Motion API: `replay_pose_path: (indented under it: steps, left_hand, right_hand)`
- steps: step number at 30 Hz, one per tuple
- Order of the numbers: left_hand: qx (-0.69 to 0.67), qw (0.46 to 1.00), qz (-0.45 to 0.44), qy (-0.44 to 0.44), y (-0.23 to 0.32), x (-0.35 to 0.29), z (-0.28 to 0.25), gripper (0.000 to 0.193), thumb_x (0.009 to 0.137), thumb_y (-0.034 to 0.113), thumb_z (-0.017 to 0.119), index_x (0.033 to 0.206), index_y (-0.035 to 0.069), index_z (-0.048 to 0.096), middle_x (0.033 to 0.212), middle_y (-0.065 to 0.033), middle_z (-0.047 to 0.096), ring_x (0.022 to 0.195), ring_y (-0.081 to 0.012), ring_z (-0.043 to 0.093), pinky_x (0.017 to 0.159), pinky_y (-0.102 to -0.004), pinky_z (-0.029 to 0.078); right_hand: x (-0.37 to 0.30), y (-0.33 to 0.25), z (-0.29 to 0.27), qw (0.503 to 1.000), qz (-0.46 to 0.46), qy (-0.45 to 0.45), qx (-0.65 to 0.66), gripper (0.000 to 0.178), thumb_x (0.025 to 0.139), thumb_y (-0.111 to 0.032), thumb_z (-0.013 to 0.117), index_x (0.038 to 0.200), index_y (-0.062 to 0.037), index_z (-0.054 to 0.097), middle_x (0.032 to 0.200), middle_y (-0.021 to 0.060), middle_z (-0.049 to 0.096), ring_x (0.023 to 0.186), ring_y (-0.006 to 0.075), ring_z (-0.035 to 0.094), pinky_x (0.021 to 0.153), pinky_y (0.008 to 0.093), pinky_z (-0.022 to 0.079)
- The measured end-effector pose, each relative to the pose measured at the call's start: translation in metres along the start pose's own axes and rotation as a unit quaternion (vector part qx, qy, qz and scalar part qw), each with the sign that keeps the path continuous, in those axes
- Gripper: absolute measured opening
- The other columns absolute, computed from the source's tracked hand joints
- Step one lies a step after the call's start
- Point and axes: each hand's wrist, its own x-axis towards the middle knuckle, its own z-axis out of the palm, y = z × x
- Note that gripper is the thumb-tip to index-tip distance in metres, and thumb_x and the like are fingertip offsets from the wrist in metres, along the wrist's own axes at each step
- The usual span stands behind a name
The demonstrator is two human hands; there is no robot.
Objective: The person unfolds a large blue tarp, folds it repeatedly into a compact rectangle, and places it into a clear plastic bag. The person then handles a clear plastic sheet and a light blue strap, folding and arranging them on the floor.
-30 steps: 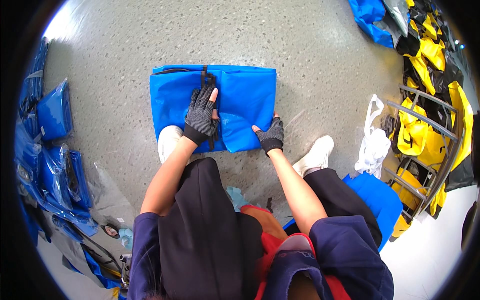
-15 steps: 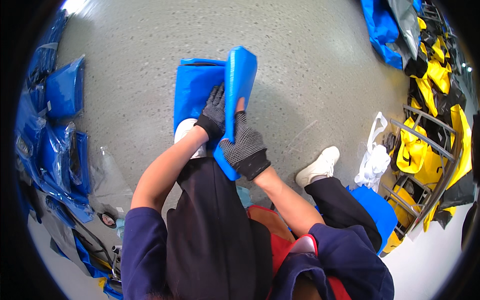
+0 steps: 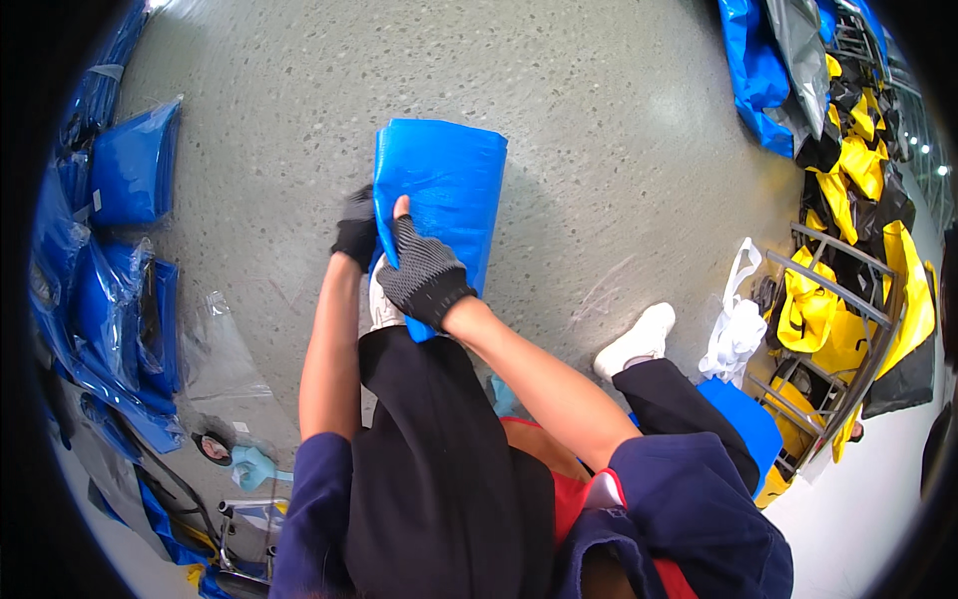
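You've just folded the blue plastic sheet (image 3: 444, 170) over, leaving a narrower bundle by your left shoe (image 3: 382, 304). Your right hand (image 3: 427, 268) grips its left edge; your left hand's (image 3: 355, 226) grip I cannot tell.

Speckled grey floor (image 3: 599, 110) spreads wide; at right is a metal rack (image 3: 833, 292), small lights (image 3: 943, 171) glinting beyond; lower right, a white surface (image 3: 838, 529).
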Motion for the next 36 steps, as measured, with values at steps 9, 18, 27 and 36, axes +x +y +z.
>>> replay_pose_path:
  steps: [9, 18, 27, 36]
  left_hand:
    - [0.427, 0.889, -0.087, 0.140, 0.046, 0.003, 0.009, 0.081, 0.080, 0.063, 0.054, 0.127, -0.002, 0.046, 0.127, -0.0256, 0.049, 0.113, -0.0408, 0.051, 0.094, -0.0452, 0.042]
    - [0.418, 0.893, -0.002, 0.164, 0.053, 0.013, 0.039, 0.070, 0.089, 0.058, 0.041, 0.134, 0.005, 0.039, 0.121, -0.0291, 0.052, 0.111, -0.0434, 0.052, 0.092, -0.0477, 0.042]
    - [0.421, 0.887, 0.099, 0.161, 0.014, -0.071, 0.055, 0.084, 0.086, 0.048, 0.056, 0.137, -0.011, 0.023, 0.130, -0.0358, 0.040, 0.120, -0.0469, 0.042, 0.098, -0.0437, 0.038]
    - [0.461, 0.865, 0.100, 0.172, -0.029, -0.081, 0.057, 0.085, 0.087, 0.048, 0.053, 0.140, -0.007, 0.017, 0.104, -0.0285, 0.054, 0.089, -0.0411, 0.055, 0.078, -0.0489, 0.045]
  right_hand:
    - [0.005, 0.053, 0.029, 0.977, -0.116, 0.178, -0.031, 0.062, 0.085, -0.043, 0.051, 0.136, -0.0084, 0.040, 0.133, 0.0220, 0.046, 0.120, 0.0383, 0.046, 0.102, 0.0484, 0.033]
    - [0.044, 0.131, 0.037, 0.938, -0.080, 0.239, -0.238, 0.061, 0.090, -0.054, 0.037, 0.144, -0.0281, 0.029, 0.151, 0.0084, 0.021, 0.140, 0.0326, 0.013, 0.106, 0.0632, -0.001]
    - [0.073, 0.081, -0.012, 0.932, -0.038, 0.212, -0.292, 0.061, 0.079, -0.059, 0.053, 0.123, -0.0177, 0.056, 0.127, 0.0132, 0.050, 0.118, 0.0309, 0.044, 0.098, 0.0522, 0.028]
    - [0.156, 0.089, -0.043, 0.913, -0.152, 0.279, -0.254, 0.091, 0.064, -0.079, 0.054, 0.117, -0.0042, 0.057, 0.115, 0.0181, 0.059, 0.106, 0.0326, 0.056, 0.091, 0.0419, 0.044]
